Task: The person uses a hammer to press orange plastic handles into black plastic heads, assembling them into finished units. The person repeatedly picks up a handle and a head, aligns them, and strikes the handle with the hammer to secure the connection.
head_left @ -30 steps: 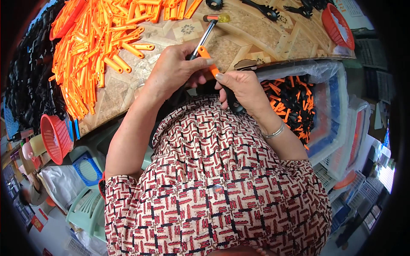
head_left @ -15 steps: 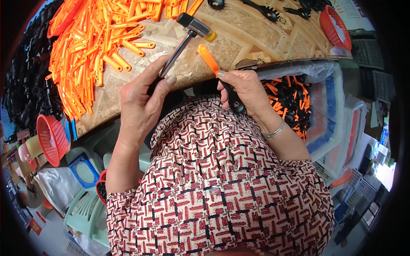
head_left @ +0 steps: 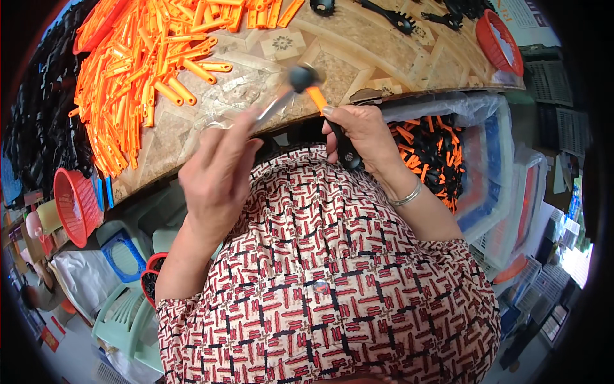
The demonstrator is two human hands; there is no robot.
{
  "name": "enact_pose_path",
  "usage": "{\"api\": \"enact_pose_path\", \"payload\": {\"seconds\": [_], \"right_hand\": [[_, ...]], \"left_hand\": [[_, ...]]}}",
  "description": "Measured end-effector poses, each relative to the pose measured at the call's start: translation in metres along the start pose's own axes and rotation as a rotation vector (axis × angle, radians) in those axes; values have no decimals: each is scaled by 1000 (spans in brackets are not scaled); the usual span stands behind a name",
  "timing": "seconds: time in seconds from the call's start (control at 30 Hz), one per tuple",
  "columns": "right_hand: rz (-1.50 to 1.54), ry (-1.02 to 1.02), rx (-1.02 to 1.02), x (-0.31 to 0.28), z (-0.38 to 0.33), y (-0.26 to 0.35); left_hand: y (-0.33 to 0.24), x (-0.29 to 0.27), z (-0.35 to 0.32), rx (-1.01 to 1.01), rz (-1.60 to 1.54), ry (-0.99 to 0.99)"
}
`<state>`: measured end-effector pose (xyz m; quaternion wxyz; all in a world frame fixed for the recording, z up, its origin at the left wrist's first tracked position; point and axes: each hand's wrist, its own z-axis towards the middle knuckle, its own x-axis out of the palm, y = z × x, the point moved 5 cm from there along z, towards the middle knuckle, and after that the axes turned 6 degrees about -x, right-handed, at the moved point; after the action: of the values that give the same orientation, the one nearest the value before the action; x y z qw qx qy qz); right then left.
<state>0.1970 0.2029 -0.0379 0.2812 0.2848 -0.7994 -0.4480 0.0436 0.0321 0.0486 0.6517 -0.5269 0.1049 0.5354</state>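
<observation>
Orange and black, a two-part plastic piece (head_left: 332, 121) stands tilted in the right hand (head_left: 361, 137), whose fingers are curled tight around its black lower part just above the patterned shirt (head_left: 332, 281), the orange end pointing up toward the table edge. The left hand (head_left: 220, 169) is closed around the handle of a small hammer (head_left: 288, 93); its dark head is blurred, seemingly just at the orange tip. A heap of orange handles (head_left: 147, 70) covers the patterned table (head_left: 358, 57) to the left, and a clear bin of finished orange-and-black pieces (head_left: 435, 157) sits beside the right wrist.
</observation>
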Motion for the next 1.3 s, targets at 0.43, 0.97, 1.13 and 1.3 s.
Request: {"api": "enact_pose_path", "payload": {"seconds": [0.43,0.97,1.13,1.3], "right_hand": [[-37,-10,34,-3,-2,-4],[-1465,-34,210,-205,-56,86],[-1652,-275,-666,-142,-3,177],[-1548,-7,-1363,-30,121,198]], "left_hand": [[0,16,4,-132,65,286],[77,1,3,-762,-671,65],[84,10,5,-835,-698,95],[82,6,5,-903,-800,70]]}}
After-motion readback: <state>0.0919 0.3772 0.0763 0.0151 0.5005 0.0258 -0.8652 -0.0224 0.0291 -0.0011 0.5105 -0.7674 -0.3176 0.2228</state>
